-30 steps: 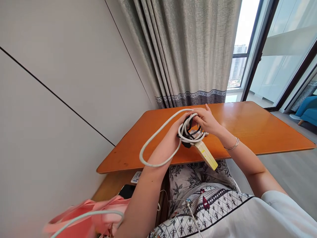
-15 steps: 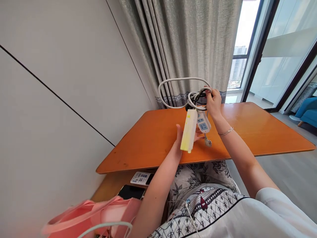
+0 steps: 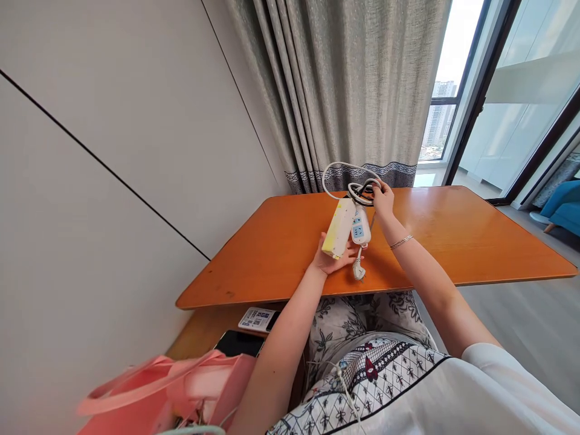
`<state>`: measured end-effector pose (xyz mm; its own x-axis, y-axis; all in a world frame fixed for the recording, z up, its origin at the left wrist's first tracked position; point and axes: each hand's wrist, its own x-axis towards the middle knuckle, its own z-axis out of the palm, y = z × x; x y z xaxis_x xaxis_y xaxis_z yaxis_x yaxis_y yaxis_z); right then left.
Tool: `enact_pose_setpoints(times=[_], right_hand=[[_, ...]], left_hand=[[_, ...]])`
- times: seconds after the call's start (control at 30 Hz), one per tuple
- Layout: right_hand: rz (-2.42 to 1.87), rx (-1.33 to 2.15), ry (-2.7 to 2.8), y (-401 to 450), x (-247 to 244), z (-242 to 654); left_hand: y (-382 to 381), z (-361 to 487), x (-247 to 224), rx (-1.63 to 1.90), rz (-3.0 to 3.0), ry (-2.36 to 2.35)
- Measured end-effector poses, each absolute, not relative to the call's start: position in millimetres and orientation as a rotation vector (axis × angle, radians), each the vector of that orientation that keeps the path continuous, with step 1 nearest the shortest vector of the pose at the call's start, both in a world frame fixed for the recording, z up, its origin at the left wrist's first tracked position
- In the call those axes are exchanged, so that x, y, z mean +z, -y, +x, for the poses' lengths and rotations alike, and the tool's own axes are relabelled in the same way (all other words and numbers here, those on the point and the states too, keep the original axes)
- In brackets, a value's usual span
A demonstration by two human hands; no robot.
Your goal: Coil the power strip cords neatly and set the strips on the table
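Mostly coiled, the cords [image 3: 361, 196] are pinched in the right hand [image 3: 384, 200] above the desk [image 3: 453, 241], a wide loop [image 3: 344, 163] and the plug [image 3: 359, 270] left loose, while the left hand [image 3: 322, 261] is spread behind the yellowed block [image 3: 339, 226].

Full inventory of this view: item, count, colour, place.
Oblong plastic power strip: 1, white with blue sockets, over table
Long boxy block: 1, white and yellow, beside strip
Looped cables: count unclear, white and black, right hand
Plug: 1, white, below strip
Wooden table: 1, orange-brown, centre
Cloth curtain: 1, grey, behind table
Padded seat: 1, blue, far right
Soft bag: 1, pink, lower left
Flat slab: 1, black, beside bag
Left hand: 1, bare, by block
Right hand: 1, bare, at cables
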<state>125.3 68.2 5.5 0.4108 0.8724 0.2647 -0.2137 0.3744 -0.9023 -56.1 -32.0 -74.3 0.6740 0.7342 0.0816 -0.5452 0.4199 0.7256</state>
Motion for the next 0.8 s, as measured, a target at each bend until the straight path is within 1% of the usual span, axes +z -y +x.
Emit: enact_pose_setpoints(times=[0.13,0.3,0.43,0.63,0.8], right_hand=[[-0.96,0.966,0.732,-71.4,-12.4,118.3],[-0.975,1.051,0.72,-68.1,-35.8,110.9],[-1.011,1.14,0.76,-66.7,-50.0,106.9],[-1.117,1.348,0.894,-58.8,-64.0,108.9],[-1.158,1.472,1.012,-40.2,-76.2,111.9]], left_hand=[[20.1,-60.3,-75.3,0.876,0.832,-0.517],[17.4,-62.8,-67.6,0.808,0.828,-0.635],[17.2,-71.3,-57.7,0.87,0.816,-0.825],[4.9,-113.1,-42.8,0.963,0.765,-1.115],[-6.7,-159.2,-39.4,1.029,0.782,-1.396]])
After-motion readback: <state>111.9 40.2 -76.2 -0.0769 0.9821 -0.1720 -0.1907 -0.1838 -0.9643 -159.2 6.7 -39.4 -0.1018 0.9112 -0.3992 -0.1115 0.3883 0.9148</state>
